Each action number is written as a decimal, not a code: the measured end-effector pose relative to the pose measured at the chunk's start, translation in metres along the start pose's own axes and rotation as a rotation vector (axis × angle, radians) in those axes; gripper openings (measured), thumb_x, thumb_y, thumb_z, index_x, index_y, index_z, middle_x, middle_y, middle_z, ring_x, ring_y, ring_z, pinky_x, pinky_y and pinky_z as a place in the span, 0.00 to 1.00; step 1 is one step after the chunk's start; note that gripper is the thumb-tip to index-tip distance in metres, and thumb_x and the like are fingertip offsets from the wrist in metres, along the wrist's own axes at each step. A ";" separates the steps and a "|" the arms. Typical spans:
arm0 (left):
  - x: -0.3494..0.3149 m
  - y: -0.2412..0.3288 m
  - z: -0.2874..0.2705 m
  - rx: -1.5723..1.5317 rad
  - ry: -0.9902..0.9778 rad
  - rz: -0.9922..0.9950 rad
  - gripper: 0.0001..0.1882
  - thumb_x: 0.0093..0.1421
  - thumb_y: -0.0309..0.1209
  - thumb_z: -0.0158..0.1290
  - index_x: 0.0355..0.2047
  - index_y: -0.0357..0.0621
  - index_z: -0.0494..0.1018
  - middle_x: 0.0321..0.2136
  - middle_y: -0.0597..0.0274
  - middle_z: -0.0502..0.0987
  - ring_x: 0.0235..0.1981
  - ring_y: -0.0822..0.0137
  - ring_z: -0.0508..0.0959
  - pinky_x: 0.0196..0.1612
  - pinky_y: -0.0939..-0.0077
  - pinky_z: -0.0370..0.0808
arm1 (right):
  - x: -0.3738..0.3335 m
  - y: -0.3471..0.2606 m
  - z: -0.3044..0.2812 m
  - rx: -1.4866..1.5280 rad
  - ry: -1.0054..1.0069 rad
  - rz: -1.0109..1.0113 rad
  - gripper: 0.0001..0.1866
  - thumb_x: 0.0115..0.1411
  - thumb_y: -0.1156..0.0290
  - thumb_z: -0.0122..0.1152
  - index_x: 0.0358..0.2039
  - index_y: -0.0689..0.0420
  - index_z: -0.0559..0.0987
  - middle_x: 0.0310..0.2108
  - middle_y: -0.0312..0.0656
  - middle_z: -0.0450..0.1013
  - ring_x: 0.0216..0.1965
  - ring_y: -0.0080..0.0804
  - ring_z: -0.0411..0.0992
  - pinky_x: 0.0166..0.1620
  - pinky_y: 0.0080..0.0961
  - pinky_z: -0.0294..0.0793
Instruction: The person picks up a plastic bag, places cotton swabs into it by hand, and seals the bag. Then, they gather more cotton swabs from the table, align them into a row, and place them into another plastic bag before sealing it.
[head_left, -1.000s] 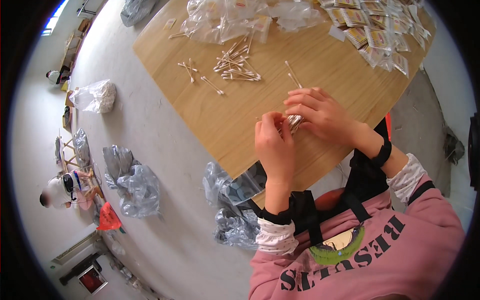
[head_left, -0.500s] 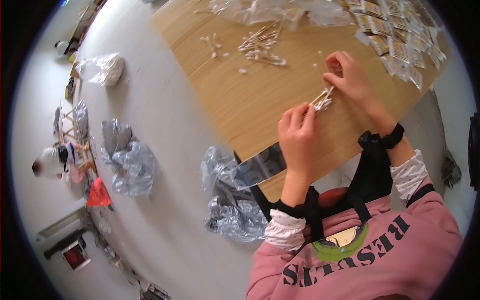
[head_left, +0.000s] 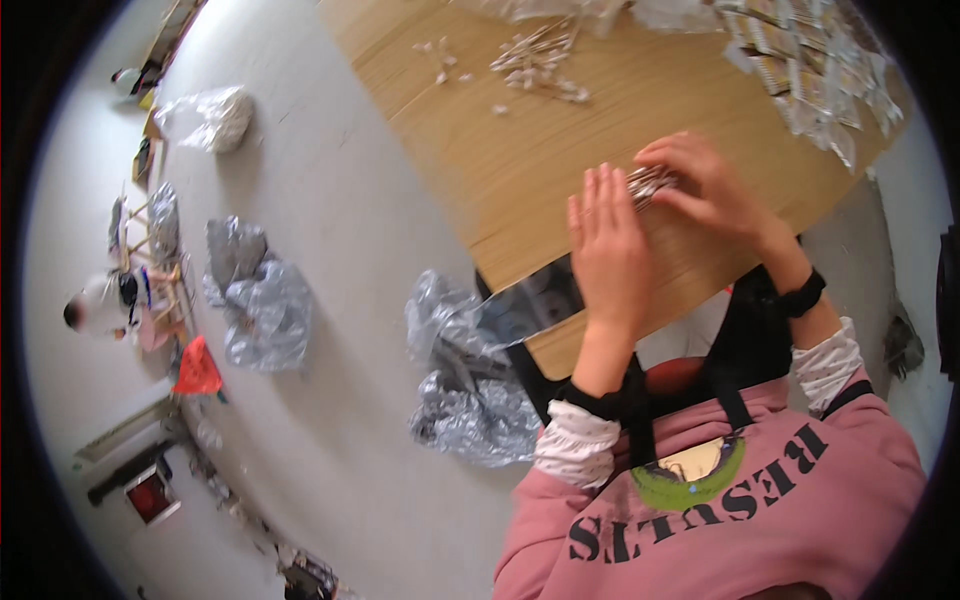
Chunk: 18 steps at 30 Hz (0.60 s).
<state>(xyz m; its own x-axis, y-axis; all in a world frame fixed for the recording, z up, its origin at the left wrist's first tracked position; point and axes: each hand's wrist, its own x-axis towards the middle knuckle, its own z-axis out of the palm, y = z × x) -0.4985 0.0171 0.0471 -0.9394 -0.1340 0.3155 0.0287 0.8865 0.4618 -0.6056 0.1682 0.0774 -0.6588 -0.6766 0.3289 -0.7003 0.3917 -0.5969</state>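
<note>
A small bundle of cotton swabs is between my two hands, just above or on the wooden table. My right hand curls around the bundle, with fingers on its far side and thumb on the near side. Flat against the bundle's left end, my left hand has its fingers stretched out and side by side. Part of the bundle is hidden by the hands. Farther off lies a loose pile of cotton swabs, with a few short swab pieces to its left.
Small clear packets heap at the table's far right, beside clear plastic bags. Grey plastic bags hang or lie by the near left edge. Another bag lies on the floor. A person sits far left.
My right hand has come down to the bundle and closed around it. My left fingers have straightened from a grip into a flat palm. The view has shifted slightly.
</note>
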 end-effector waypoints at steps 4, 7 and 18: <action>-0.009 0.001 -0.001 0.097 -0.096 0.030 0.28 0.66 0.31 0.47 0.65 0.35 0.62 0.68 0.49 0.61 0.71 0.53 0.58 0.72 0.51 0.52 | -0.019 0.001 -0.008 -0.044 -0.033 0.083 0.16 0.54 0.78 0.65 0.45 0.56 0.80 0.45 0.42 0.75 0.50 0.44 0.71 0.55 0.38 0.68; -0.014 0.011 -0.001 0.214 -0.195 -0.022 0.39 0.67 0.44 0.45 0.70 0.30 0.51 0.72 0.44 0.52 0.75 0.51 0.48 0.74 0.49 0.39 | -0.027 0.000 -0.006 -0.025 0.063 0.127 0.12 0.54 0.79 0.63 0.40 0.57 0.80 0.41 0.41 0.76 0.46 0.43 0.72 0.51 0.37 0.69; -0.028 0.020 -0.004 0.232 -0.282 0.021 0.49 0.68 0.61 0.40 0.71 0.27 0.48 0.73 0.40 0.47 0.75 0.48 0.44 0.74 0.51 0.39 | -0.028 0.023 -0.023 -0.209 0.224 0.297 0.02 0.56 0.77 0.62 0.31 0.57 0.79 0.33 0.41 0.75 0.40 0.43 0.72 0.45 0.37 0.70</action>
<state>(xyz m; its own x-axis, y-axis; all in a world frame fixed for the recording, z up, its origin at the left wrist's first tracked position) -0.4698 0.0364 0.0509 -0.9976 -0.0158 0.0670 0.0013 0.9690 0.2469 -0.6093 0.2109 0.0713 -0.8674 -0.3726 0.3298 -0.4969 0.6822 -0.5363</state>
